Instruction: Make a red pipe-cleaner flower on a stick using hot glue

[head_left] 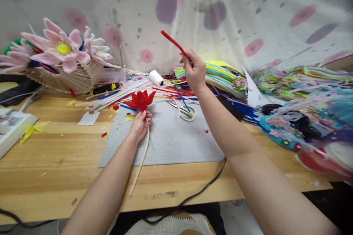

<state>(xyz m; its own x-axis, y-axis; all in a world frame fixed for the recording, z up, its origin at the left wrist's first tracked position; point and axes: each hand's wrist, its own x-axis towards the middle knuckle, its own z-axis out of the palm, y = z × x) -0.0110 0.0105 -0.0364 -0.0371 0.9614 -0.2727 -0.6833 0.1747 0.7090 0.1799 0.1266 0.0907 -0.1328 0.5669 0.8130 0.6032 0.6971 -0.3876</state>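
Note:
My left hand point(139, 125) is closed around the base of a red pipe-cleaner flower point(140, 100), held above the left part of a grey cutting mat point(165, 150). From under that hand a pale stem point(142, 158) hangs down past the mat's front edge. Raised higher and to the right, my right hand point(195, 70) pinches one end of a red pipe cleaner point(172, 40), which points up and left. Scissors point(182, 111) lie on the mat between the hands, with a blue pipe cleaner across them.
A basket point(66, 80) with large pink flowers point(63, 49) stands at the back left. Bundles of colourful pipe cleaners point(220, 75) and a white thread spool point(156, 78) lie along the back. A power strip point(15, 128) sits at the left; a black cable point(204, 187) crosses the front edge.

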